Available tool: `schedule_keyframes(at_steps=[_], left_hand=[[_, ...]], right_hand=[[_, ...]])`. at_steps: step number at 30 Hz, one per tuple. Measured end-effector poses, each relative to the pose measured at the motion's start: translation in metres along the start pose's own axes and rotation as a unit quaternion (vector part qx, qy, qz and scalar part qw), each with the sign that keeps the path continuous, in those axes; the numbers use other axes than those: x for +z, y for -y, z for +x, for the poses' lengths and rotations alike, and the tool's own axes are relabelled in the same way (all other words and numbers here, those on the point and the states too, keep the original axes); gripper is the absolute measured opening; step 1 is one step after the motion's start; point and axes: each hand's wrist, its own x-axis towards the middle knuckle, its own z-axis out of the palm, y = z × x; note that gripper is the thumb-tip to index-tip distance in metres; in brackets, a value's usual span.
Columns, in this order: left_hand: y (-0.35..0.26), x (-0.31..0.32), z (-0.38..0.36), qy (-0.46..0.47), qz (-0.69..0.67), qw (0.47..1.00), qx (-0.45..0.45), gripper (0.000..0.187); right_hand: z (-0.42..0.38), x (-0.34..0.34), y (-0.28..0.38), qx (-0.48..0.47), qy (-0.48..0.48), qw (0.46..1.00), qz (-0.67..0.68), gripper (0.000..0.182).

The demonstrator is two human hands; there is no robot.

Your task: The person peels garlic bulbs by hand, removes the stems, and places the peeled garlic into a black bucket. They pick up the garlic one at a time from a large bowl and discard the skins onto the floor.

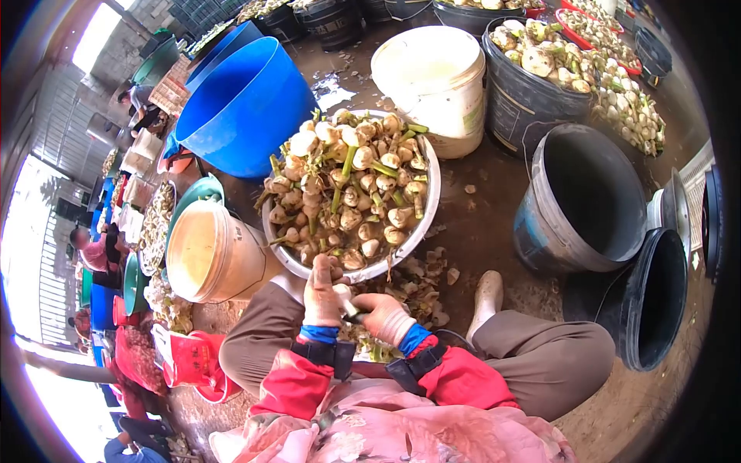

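Over my lap, my left hand (323, 293) is closed around a pale garlic bulb (342, 294). Close beside it, my right hand (380, 315) grips a small dark tool (353, 315), mostly hidden by the fingers; its kind is not clear. The tool meets the underside of the bulb. Just beyond both hands stands a wide white basin (429, 202), heaped with garlic bulbs (351, 181) that have short green stems. Peelings and cut scraps (417, 289) lie below and to the right of my hands.
Blue tub (239, 108), white bucket (432, 89) and cream bucket (208, 251) surround the basin. A black bucket (532, 100) full of garlic stands far right; dark buckets (579, 201) are nearer. A red bag (193, 359) lies left. Other people (100, 255) sit farther left.
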Motion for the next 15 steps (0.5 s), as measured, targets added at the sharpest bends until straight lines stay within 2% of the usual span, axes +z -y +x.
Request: schedule_keyframes(at_steps=[1, 2, 4, 5, 6, 8, 10, 11, 12, 14, 15], left_hand=[[0.001, -0.006, 0.010, 0.066, -0.002, 0.998, 0.011, 0.051], [0.003, -0.006, 0.011, 0.067, -0.003, 0.998, 0.011, 0.051], [-0.005, 0.004, 0.004, 0.019, -0.007, 0.998, 0.058, 0.064], [0.001, -0.002, 0.004, 0.051, -0.034, 0.994, 0.087, 0.069], [0.011, -0.016, 0.007, 0.093, -0.014, 0.990, 0.101, 0.066], [0.022, -0.015, 0.007, 0.217, 0.046, 0.956, 0.193, 0.062], [0.047, -0.009, -0.016, 0.135, 0.068, 0.968, 0.199, 0.057], [0.040, -0.005, -0.022, 0.102, 0.149, 0.965, 0.193, 0.058], [0.034, -0.002, -0.023, 0.069, 0.228, 0.953, 0.186, 0.059], [0.030, -0.009, -0.019, 0.107, 0.095, 0.988, 0.056, 0.048], [0.028, -0.008, -0.016, 0.105, 0.100, 0.987, 0.063, 0.033]], right_hand=[[-0.004, 0.002, 0.004, 0.003, 0.004, 1.000, 0.010, 0.023], [-0.003, 0.003, 0.004, 0.003, 0.004, 1.000, 0.009, 0.023], [0.001, 0.003, -0.002, 0.035, -0.040, 0.991, 0.122, 0.022], [0.007, 0.003, -0.013, 0.032, -0.072, 0.978, 0.195, 0.021], [0.001, -0.013, 0.008, 0.114, -0.065, 0.948, 0.291, 0.024], [0.005, -0.013, -0.003, 0.119, -0.083, 0.904, 0.403, 0.029], [0.011, -0.004, -0.022, 0.019, -0.047, 0.933, 0.357, 0.032], [0.030, 0.019, -0.066, 0.009, -0.049, 0.932, 0.360, 0.027], [0.027, 0.016, -0.061, -0.025, -0.014, 0.961, 0.274, 0.024], [0.009, 0.003, -0.013, 0.045, 0.002, 0.999, 0.015, 0.023], [0.006, -0.003, 0.001, 0.059, 0.019, 0.996, -0.063, 0.026]])
